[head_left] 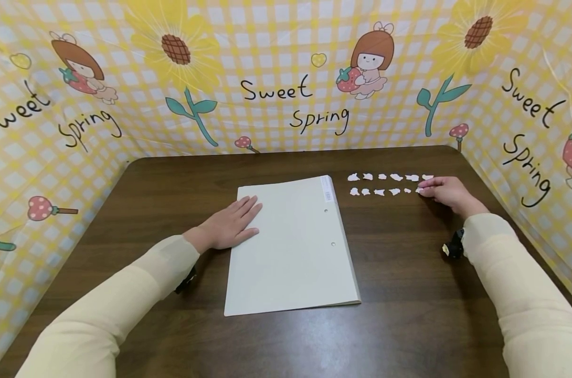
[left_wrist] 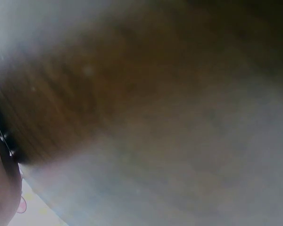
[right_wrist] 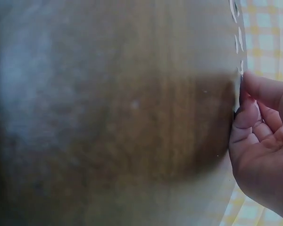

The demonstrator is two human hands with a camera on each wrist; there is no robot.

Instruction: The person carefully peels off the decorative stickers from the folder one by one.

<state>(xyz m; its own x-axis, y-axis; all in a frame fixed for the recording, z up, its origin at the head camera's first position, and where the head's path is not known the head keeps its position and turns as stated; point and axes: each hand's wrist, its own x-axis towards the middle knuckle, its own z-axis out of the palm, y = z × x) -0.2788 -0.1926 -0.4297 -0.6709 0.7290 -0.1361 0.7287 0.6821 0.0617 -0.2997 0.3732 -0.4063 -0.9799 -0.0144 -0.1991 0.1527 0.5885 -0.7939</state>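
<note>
A closed white folder (head_left: 286, 252) lies on the brown table, with a printed label and two small round holes along its right side. My left hand (head_left: 229, 223) rests on the folder's left edge, fingers straight and spread. Small torn-looking white paper pieces (head_left: 379, 192) lie in two rows to the right of the folder. At the right end of the lower row, my right hand (head_left: 446, 193) pinches a small white paper piece (head_left: 419, 190) between thumb and fingers. The right wrist view shows the thumb and curled fingers (right_wrist: 247, 113) close to the tabletop.
The dark wooden table (head_left: 172, 341) has rounded far corners. A yellow checked cloth (head_left: 276, 47) with flowers and cartoon figures stands up behind it and along both sides. Dark wrist devices (head_left: 453, 245) sit under the sleeves. The left wrist view is mostly blurred.
</note>
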